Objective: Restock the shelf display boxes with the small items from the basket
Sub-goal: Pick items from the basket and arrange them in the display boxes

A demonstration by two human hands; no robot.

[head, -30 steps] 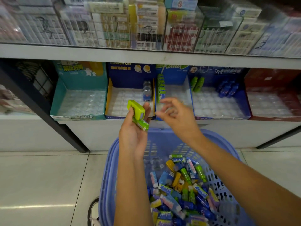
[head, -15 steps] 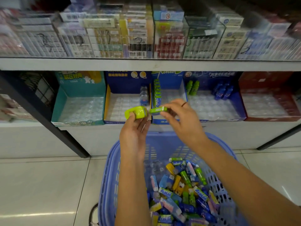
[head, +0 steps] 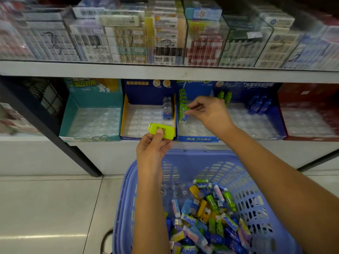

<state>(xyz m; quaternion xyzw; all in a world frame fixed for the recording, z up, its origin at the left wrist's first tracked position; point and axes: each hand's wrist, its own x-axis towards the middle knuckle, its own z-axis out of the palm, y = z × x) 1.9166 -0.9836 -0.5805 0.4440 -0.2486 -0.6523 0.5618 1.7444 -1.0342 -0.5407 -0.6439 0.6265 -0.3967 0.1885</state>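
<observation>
Head view, single camera. Step in hand, as judged: seating one small green stick-shaped item (head: 187, 108) at the near end of the upright row of matching green sticks (head: 182, 99), which runs along the left wall of the narrow blue cardboard display box (head: 197, 138). The right hand (head: 209, 114) reaches into that box. Its fingertips (head: 197, 105) are drawn together, index above and thumb below, pinching the item's top; the other fingers are loosely curled behind. To do it well: keep the stick upright, line it up with the next free pocket of the clear blister tray (head: 194, 126), press straight down, and release only once it stands alone. A sideways nudge would likely topple the neighbours. The left hand (head: 152, 151) hovers in front of the adjoining blue box with the yellow side wall (head: 125, 114). It grips a lime-green rounded plastic case (head: 167, 133), with the thumb (head: 159, 132) flat on its upper face and the fingers curled beneath. Whether the case touches the box lip cannot be told. Remaining stock is a loose heap of blue, green and yellow packets (head: 211, 213) in the lavender-blue slotted plastic basket (head: 244, 173) below both arms. Most tray pockets on the shelf show bare, so the task looks early.
</observation>
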